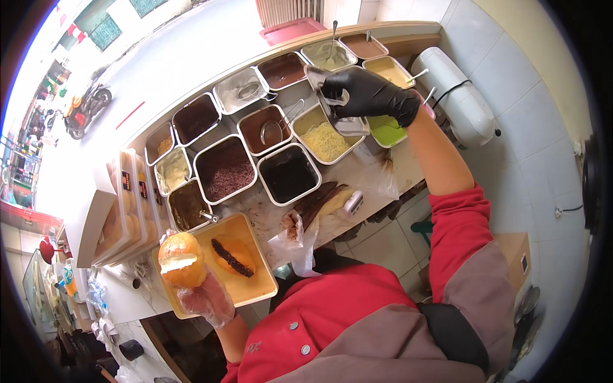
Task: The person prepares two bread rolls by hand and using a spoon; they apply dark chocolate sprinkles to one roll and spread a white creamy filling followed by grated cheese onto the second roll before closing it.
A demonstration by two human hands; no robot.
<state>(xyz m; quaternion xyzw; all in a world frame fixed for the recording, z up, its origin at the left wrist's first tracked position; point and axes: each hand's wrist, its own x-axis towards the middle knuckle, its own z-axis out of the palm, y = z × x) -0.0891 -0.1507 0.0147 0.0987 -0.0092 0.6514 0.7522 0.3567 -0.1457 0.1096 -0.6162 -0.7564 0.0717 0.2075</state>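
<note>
White-rimmed tubs (301, 194) crowd around the right hand (370, 96); stacked boxes (131, 207) stand left.

Out on the bright street (185, 54) I can see a red and black motorbike (83, 119), and nearer, something flat and pink (292, 30) just in front of a brown slatted panel (288, 11). Over to the right, a rounded white machine (461, 105) with a black cord (451, 94) across it sits beside the pale tiled wall (507, 86). Lower down on that side stands a brown cardboard box (513, 256), with green furniture (421, 228) partly showing near the floor tiles (375, 246).
</note>
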